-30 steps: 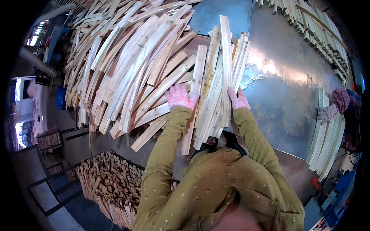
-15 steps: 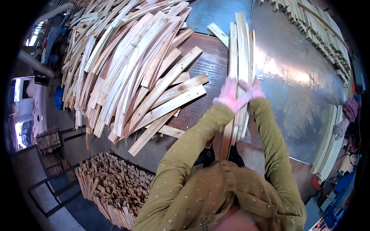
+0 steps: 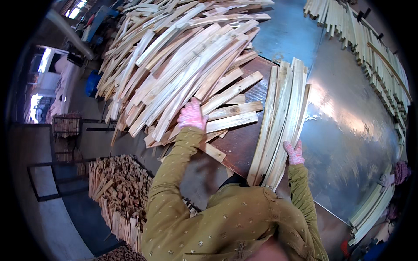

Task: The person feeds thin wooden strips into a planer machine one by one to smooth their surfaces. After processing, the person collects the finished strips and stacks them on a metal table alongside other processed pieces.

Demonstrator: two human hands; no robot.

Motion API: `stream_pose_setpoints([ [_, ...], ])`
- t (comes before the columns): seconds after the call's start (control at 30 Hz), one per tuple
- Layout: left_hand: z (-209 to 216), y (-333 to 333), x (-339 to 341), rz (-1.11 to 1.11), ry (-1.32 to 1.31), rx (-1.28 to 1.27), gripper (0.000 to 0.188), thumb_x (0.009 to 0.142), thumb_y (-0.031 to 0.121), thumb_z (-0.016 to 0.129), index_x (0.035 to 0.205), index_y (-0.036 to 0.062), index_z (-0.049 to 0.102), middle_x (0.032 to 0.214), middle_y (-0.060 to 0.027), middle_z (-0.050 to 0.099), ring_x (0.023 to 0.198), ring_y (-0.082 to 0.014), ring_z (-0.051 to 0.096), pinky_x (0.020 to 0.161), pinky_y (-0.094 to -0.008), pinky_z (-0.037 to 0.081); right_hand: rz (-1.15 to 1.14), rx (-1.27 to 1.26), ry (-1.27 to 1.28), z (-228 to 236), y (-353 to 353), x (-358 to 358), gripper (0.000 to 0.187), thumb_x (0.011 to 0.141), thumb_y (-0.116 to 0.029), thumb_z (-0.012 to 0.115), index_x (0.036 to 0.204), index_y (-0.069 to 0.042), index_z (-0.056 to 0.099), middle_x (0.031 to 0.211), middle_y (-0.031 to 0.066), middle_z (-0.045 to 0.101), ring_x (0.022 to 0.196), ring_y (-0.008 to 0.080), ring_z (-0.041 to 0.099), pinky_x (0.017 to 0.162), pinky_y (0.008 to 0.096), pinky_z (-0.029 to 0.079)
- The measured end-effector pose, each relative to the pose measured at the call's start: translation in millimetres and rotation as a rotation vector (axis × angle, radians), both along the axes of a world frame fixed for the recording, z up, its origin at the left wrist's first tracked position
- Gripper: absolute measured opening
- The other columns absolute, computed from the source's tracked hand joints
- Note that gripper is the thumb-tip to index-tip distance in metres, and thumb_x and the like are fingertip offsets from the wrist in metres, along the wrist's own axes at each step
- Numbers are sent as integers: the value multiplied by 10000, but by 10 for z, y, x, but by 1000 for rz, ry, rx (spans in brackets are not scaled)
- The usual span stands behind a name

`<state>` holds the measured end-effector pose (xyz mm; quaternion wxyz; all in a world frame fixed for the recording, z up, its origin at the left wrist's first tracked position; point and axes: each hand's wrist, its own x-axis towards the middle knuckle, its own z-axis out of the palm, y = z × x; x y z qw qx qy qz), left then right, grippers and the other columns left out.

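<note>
My left hand (image 3: pixel 192 115), in a pink glove, rests on the near ends of strips in a big loose heap of wooden strips (image 3: pixel 196 61). Its fingers are spread over the wood, and none is visibly lifted. Right of it, several long wooden strips (image 3: pixel 278 113) lie side by side on the table, pointing away from me. Also gloved in pink, my right hand (image 3: pixel 294 153) is at the right edge of this bundle. Its thumb and fingers straddle the outermost wooden strip (image 3: pixel 301 117) near its lower end; the fingertips are partly hidden.
A shiny metal tabletop (image 3: pixel 339 152) extends to the right of the bundle. Rows of strips (image 3: pixel 370 56) line its far right side, with another stack (image 3: pixel 370 213) at the near right. A rack of short wood pieces (image 3: pixel 117 187) stands on the floor at lower left.
My left hand has left the bundle and moved left onto the heap. My right hand has shifted to the bundle's right edge. The strips have fanned apart slightly, and the view has turned left.
</note>
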<state>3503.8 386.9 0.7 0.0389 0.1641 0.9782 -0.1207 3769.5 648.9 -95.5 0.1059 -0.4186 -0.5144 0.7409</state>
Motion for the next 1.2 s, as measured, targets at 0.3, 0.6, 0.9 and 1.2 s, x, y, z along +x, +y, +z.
stream_pose_setpoints([
  [0.3,-241,631,636,-111,-778,407,627,840,516,570,1259,52,524,1091,-231,623,1032,-342,611,920,-430,464,35,-9,-101,-130,66,-108,999,779,-387,768,1507,-29,184,1362,136,473,1213,244,470,1037,354,356],
  [0.6,439,188,-594,-204,302,259,823,812,484,664,1383,-24,361,1231,-253,541,1057,-347,565,904,-441,475,-20,13,-64,-53,21,-75,876,805,-340,745,1471,-27,269,1313,128,509,1166,226,497,1009,341,386],
  [0.9,-374,217,-155,-43,-312,443,609,884,319,588,1361,19,357,1116,-207,610,966,-328,625,860,-413,511,-66,-49,-44,-1,-9,-167,898,803,-248,769,1482,-32,222,1315,111,515,1159,218,504,1005,330,391],
  [1.2,-269,594,735,-312,-257,542,612,827,441,621,1229,-8,510,1049,-204,602,998,-354,592,893,-445,477,-77,-56,-33,-387,112,-5,895,827,-346,731,1490,-33,217,1362,127,475,1232,217,450,1057,354,334],
])
